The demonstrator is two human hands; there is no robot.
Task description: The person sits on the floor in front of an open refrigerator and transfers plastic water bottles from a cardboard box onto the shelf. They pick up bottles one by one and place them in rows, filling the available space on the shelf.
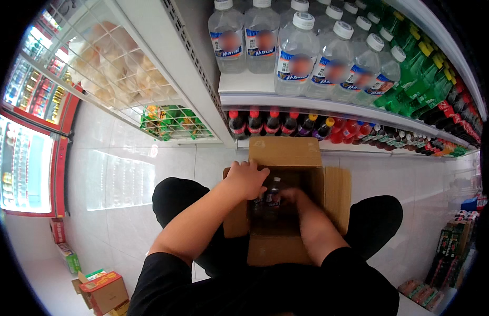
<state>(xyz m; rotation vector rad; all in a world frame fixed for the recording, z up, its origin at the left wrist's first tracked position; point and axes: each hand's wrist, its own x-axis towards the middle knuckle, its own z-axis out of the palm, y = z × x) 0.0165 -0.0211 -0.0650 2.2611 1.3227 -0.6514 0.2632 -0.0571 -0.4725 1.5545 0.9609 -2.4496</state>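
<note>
An open cardboard box (286, 251) stands on the floor between my knees, its flaps folded outwards. Inside it, a clear plastic bottle with a white cap (273, 197) stands upright, with part of another beside it on the left. My left hand (248, 179) lies over the box's left edge, fingers spread near the back flap; whether its thumb touches a bottle is unclear. Reaching into the box, my right hand (290, 195) is blurred and dark, close to the right side of the bottle; its grip cannot be made out.
Clear bottles with white caps (296, 67) fill the shelf ahead, beside green bottles (422, 85). Dark cola bottles (254, 123) line the lower shelf. A white wire rack (130, 67) stands left, red-framed fridges (60, 173) beyond it. Cartons (106, 292) lie at lower left.
</note>
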